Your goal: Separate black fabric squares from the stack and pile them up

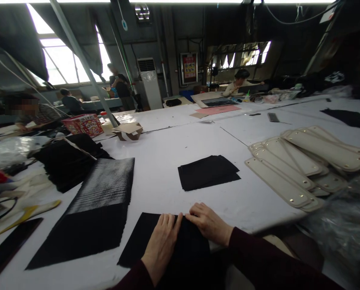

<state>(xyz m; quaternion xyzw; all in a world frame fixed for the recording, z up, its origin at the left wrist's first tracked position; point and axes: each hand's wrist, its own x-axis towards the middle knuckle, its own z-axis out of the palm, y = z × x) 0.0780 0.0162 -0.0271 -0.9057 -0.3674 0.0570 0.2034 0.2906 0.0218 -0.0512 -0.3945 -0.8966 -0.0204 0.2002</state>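
Note:
A black fabric piece (137,237) lies flat on the white table (168,169) right in front of me. My left hand (162,243) rests flat on it, fingers stretched out together. My right hand (208,223) sits at the piece's far right edge, fingers curled down and pressing on the cloth; nothing shows in its grasp. Both arms wear dark maroon sleeves. A small stack of black fabric pieces (208,172) lies a little farther out, beyond my hands.
A long fanned row of black pieces (92,213) stretches to the left, with a black pile (68,159) behind it. Cream strips with metal studs (303,165) lie at right beside clear plastic (346,225). A cardboard box (128,131) and other workers are farther back.

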